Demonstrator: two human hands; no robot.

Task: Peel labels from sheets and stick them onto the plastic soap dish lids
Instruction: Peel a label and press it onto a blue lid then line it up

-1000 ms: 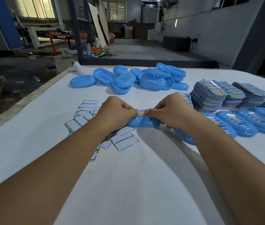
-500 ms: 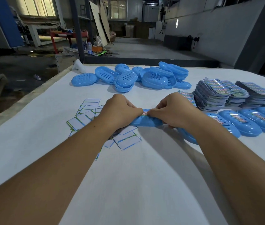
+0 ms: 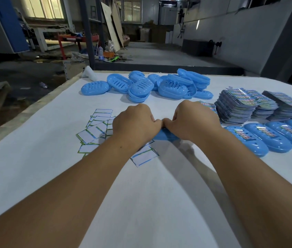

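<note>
Lid (image 3: 165,136) sits under both hands, only its blue near edge showing between the wrists. Left hand (image 3: 135,125) and right hand (image 3: 193,120) are knuckles-up on it, fingers curled, thumbs meeting over the middle; both seem to be holding the lid while the thumbs press down. Label itself is hidden under the thumbs, can't confirm it's there.

Step, as I judge it: sticking and smoothing a label onto this lid. Next move likely needs rubbing outward to flatten the edges, then setting the lid with the finished ones and taking a fresh label sheet.

Just under and left of the left hand: scattered white backing papers (image 3: 95,130) with green-blue borders. Right of the right hand: row of labelled lids (image 3: 274,138), already done. Beyond those, stacks of label sheets (image 3: 238,104). Farther out past both hands: pile of blue soap dish parts (image 3: 147,86), unlabelled. All on a white table (image 3: 141,203).
</note>
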